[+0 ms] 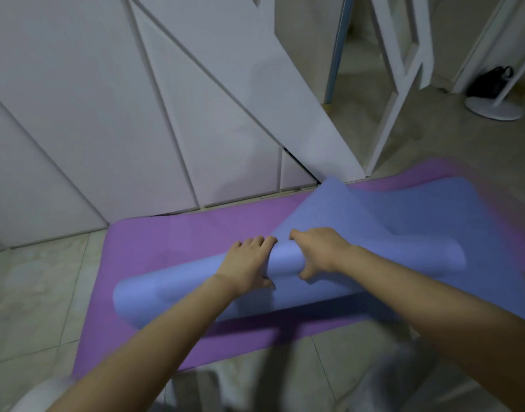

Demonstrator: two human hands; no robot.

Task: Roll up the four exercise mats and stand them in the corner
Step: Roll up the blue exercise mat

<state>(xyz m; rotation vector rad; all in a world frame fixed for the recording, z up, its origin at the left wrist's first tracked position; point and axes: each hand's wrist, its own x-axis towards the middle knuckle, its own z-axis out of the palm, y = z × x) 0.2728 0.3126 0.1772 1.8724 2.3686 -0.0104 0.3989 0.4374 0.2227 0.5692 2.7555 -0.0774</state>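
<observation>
A blue exercise mat (374, 221) lies on top of a purple exercise mat (166, 242) on the tiled floor. The blue mat's near part is rolled into a thick tube (172, 289) that runs from left to right in front of me. Its unrolled part rises in a loose wave toward the right. My left hand (246, 263) and my right hand (320, 248) press side by side on the top of the roll, fingers curled over it. The purple mat lies flat and spread out under it.
White cabinet doors (106, 114) with diagonal grooves stand right behind the mats. A white frame (398, 93) and a round white stand base (493, 110) with a black bag (490, 81) are at the back right. Pale floor tiles (32, 292) lie to the left.
</observation>
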